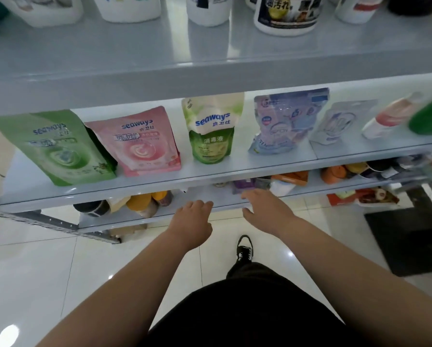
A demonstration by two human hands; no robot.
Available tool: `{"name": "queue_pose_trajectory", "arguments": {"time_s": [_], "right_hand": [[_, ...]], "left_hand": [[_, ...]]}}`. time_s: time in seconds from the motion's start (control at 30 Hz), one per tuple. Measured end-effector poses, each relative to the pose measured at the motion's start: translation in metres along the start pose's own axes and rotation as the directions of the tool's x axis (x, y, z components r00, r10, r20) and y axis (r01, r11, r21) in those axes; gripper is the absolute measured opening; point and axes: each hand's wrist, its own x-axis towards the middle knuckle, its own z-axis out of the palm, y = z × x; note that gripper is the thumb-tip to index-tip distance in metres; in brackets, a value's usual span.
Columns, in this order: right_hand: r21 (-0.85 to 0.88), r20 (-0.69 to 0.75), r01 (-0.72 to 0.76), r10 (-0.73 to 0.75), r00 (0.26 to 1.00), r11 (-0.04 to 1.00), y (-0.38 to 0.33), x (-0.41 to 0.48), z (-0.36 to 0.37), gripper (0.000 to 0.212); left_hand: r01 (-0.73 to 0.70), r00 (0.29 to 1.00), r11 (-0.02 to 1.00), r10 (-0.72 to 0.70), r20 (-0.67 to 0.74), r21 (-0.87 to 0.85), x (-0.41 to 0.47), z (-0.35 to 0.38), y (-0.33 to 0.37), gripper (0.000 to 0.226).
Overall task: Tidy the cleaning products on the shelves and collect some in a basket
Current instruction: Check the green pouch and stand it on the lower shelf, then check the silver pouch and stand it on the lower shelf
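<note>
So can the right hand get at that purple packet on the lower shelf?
Probably yes: the right hand is open just in front of the purple packet, with nothing between them, though the shelf above overhangs it.

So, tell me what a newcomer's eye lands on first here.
The row of bright pouches on the middle shelf stands out first: a big green pouch at the left, a pink pouch beside it, then a smaller green and cream pouch. Below them, two bare arms stretch forward, with the left hand and the right hand both empty at the front edge of the lower shelf.
</note>
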Motion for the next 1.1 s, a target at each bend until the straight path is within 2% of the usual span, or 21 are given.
{"name": "queue_pose_trajectory", "arguments": {"time_s": [0.1,0.23,0.3,0.43,0.63,0.67,0.73,0.8,0.87,0.93,1.0,1.1], "right_hand": [[-0.096,0.004,-0.008,0.009,1.0,0.995,0.012,-0.029,0.005,0.039],[-0.093,-0.018,-0.037,0.035,0.999,0.995,0.034,-0.051,0.004,0.04],[-0.087,-0.03,-0.027,0.024,0.999,0.996,0.048,-0.053,-0.002,0.039],[-0.096,-0.024,0.031,-0.034,0.999,0.995,0.077,-0.043,-0.024,0.037],[-0.099,0.013,0.166,-0.165,0.986,0.981,0.123,-0.024,-0.07,0.037],[-0.107,0.013,0.19,-0.19,0.982,0.976,0.132,-0.023,-0.078,0.037],[-0.127,0.015,0.224,-0.224,0.975,0.966,0.149,-0.02,-0.092,0.035],[-0.132,0.032,0.235,-0.233,0.972,0.963,0.166,-0.018,-0.103,0.036],[-0.125,0.064,0.24,-0.234,0.97,0.963,0.183,-0.015,-0.112,0.036],[-0.106,0.101,0.235,-0.225,0.969,0.966,0.198,-0.011,-0.119,0.035],[-0.061,0.115,0.214,-0.206,0.972,0.975,0.209,-0.007,-0.123,0.034],[0.041,0.103,0.158,-0.161,0.981,0.987,0.221,-0.001,-0.126,0.03]], "left_hand": [[-0.033,0.999,0.998,0.032,-0.015,-0.061,-0.003,0.003,0.013,0.064],[-0.047,0.997,0.98,0.034,-0.071,-0.194,0.009,-0.006,0.035,0.063],[-0.035,0.994,0.947,-0.001,-0.111,-0.318,0.022,-0.018,0.049,0.064],[-0.039,0.963,0.809,-0.127,-0.239,-0.586,0.062,-0.049,0.083,0.068],[-0.03,0.902,0.519,-0.353,-0.247,-0.854,0.138,-0.091,0.132,0.087],[-0.05,0.883,0.487,-0.386,-0.266,-0.872,0.149,-0.095,0.139,0.084],[-0.102,0.83,0.418,-0.464,-0.308,-0.903,0.169,-0.101,0.151,0.062],[-0.113,0.793,0.333,-0.537,-0.287,-0.936,0.181,-0.105,0.158,0.048],[-0.114,0.768,0.292,-0.58,-0.271,-0.95,0.186,-0.108,0.162,0.037],[-0.143,0.75,0.307,-0.586,-0.305,-0.941,0.185,-0.105,0.167,0.015],[-0.132,0.727,0.355,-0.6,-0.334,-0.925,0.176,-0.101,0.176,0.019],[-0.122,0.711,0.368,-0.616,-0.34,-0.922,0.152,-0.09,0.19,0.018]]}}
